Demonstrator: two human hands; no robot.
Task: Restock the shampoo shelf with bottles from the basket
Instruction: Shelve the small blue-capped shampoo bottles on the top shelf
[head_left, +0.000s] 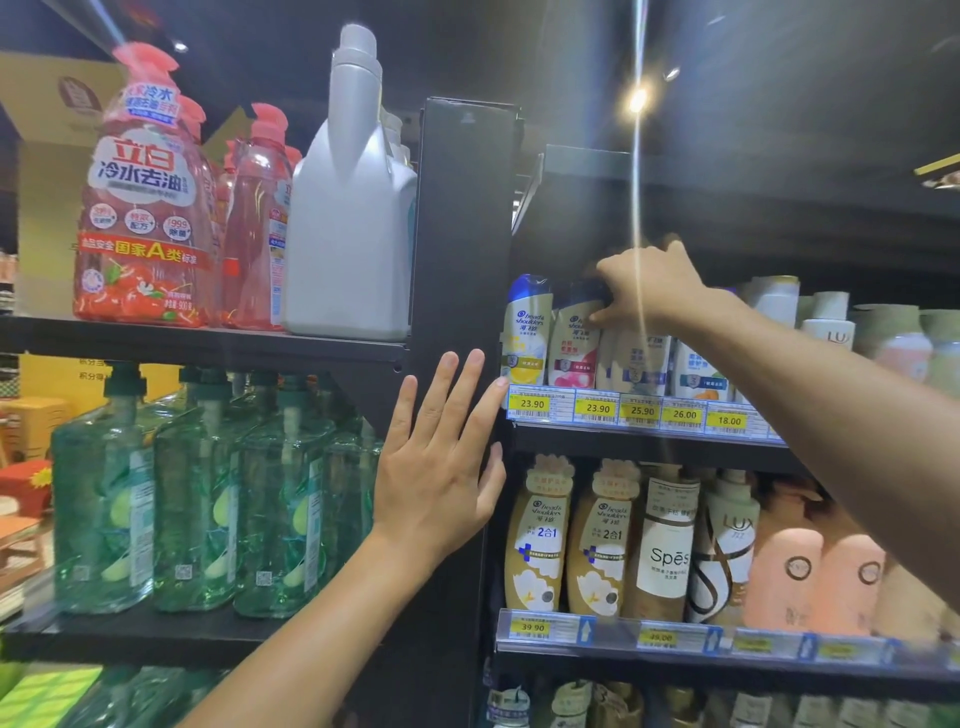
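Two hands: were raised at the shelving.
Right hand (649, 286): was curled round the top of a shampoo bottle (574, 353), stood second from left on the shampoo shelf (649, 448).
Left hand (441, 478): was spread flat, fingers straight, over the black upright (462, 208).

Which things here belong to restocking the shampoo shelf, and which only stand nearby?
Job: right hand gripping the blue-capped white shampoo bottle; black shampoo shelf with yellow price tags.
Nearby: left hand, open at the black upright post; red dish-soap bottles; white plastic jug; green pump bottles.
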